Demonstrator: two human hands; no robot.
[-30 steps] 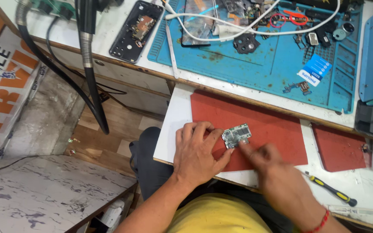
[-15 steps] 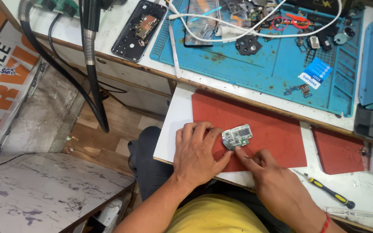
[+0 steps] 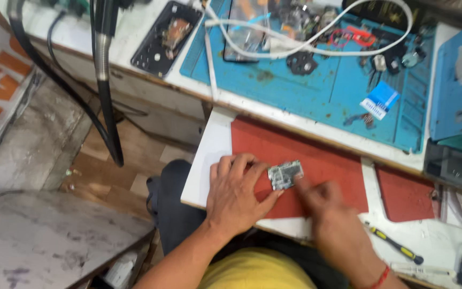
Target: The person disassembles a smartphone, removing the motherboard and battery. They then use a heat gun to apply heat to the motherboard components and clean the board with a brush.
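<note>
Left hand point(image 3: 236, 194): fingers spread, palm flat on the red rectangular work mat point(image 3: 327, 160), thumb and fingertips bracing the small silvery shielded circuit board point(image 3: 285, 174), apparently to stop it sliding. Right hand point(image 3: 333, 219): motion-blurred, fingers pressed together at the board's lower right edge; whether it pinches anything cannot be told. The board lies flat on the mat, between both hands.

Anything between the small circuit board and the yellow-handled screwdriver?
In the head view, only the right hand lies between the circuit board and the screwdriver, over the red mat.
</note>
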